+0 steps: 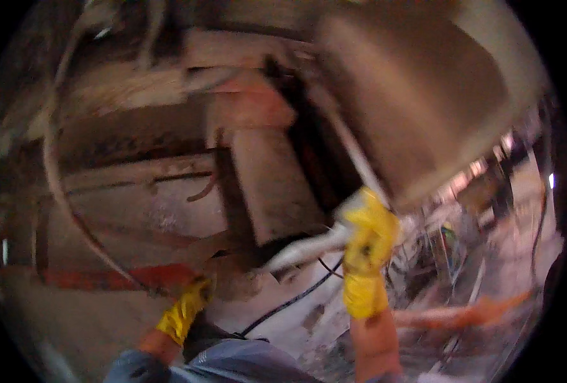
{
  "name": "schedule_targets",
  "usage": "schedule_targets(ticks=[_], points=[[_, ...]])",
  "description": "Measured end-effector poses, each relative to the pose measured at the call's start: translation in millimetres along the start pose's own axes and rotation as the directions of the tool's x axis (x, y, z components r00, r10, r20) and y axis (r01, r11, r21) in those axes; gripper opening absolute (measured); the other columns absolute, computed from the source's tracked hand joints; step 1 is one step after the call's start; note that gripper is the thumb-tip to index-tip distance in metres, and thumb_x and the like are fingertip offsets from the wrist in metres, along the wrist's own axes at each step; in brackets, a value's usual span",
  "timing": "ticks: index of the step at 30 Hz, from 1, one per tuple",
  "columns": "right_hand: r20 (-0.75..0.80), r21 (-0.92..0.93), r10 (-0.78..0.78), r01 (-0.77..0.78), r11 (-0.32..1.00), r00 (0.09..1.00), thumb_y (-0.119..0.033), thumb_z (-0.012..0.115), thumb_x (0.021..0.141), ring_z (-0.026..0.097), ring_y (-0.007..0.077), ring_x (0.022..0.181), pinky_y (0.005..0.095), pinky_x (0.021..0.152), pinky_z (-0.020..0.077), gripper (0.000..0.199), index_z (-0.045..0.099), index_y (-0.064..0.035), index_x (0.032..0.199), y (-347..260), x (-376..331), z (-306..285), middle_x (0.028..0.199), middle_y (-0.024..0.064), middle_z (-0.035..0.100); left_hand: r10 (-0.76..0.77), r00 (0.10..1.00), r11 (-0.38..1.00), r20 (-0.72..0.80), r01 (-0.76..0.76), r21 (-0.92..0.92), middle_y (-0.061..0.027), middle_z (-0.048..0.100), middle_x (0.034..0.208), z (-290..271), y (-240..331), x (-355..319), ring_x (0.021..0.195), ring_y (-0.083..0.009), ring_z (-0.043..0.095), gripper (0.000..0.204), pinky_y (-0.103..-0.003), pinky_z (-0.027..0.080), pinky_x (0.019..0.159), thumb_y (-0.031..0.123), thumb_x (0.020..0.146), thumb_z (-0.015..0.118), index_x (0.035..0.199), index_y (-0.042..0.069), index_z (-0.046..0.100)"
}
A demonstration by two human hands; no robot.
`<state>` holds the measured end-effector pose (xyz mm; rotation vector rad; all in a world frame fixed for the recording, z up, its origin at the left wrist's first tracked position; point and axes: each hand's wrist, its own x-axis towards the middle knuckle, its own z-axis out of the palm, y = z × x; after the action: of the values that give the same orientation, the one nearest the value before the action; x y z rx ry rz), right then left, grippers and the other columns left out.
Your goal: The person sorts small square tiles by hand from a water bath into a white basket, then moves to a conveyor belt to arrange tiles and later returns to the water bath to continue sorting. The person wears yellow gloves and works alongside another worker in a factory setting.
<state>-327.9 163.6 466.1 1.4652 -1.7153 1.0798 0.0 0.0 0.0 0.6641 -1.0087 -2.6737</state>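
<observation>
The hands, in the head view, wear yellow gloves. The right hand (371, 236) appears closed around a long pale object (305, 250), which slants toward the near left, just nearer than a large brown panel (424, 108). The left hand (191, 306) is beside a greyish hose (73, 214) and red bar (104, 277); blur hides its grip. Steady handling likely calls for a firm right-hand hold and slack hose.

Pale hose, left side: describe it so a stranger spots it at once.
Start at the blocky brown structure mid-view. Left of it, a long hose curves down toward the gloved left hand. Its pale colour sets it apart from the black cord lower down.
</observation>
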Motion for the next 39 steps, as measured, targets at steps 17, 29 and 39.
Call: schedule_targets(ticks=[17, 29, 39], points=[[0.686, 0.273, 0.705, -0.962, -0.019, 0.181, -0.033, 0.055, 0.114, 0.071, 0.0156, 0.092, 0.0333, 0.083, 0.0573, 0.049, 0.056, -0.0057, 0.155, -26, -308, -267, 0.107, 0.0108, 0.076, -0.323, 0.924, 0.824, -0.206, 0.381, 0.42, -0.007, 0.071, 0.1, 266, -66, -40, 0.064, -0.013, 0.06, 0.043, -0.024, 0.05, 0.054, 0.041, 0.111, 0.06, 0.141, 0.011, 0.068], [0.146, 0.436, 0.738, -0.627, -0.645, -0.659, -0.029, 0.057, 0.113, 0.074, 0.0216, 0.08, 0.0356, 0.076, 0.0611, 0.045, 0.054, -0.0018, 0.149, 21, -558, -377, 0.104, 0.0178, 0.079, -0.654, 0.749, 0.608, -0.104, 0.602, 0.518, -0.0023, 0.072, 0.091, 475, -216, 181, 0.064, -0.0145, 0.063, 0.032, -0.027, 0.049, 0.051, 0.041, 0.106, 0.07, 0.114, 0.01, 0.073], [0.044, 0.378, 0.581, -0.525, -0.763, -0.813, -0.027, 0.065, 0.109, 0.075, 0.0212, 0.078, 0.0346, 0.071, 0.0597, 0.03, 0.071, 0.0014, 0.117, 165, -569, -465, 0.095, 0.0156, 0.08, -0.678, 0.706, 0.566, -0.203, 0.679, 0.469, -0.0013, 0.059, 0.063, 640, -229, 383, 0.045, -0.0137, 0.049, 0.039, -0.027, 0.039, 0.043, 0.049, 0.105, 0.07, 0.096, 0.011, 0.071]])
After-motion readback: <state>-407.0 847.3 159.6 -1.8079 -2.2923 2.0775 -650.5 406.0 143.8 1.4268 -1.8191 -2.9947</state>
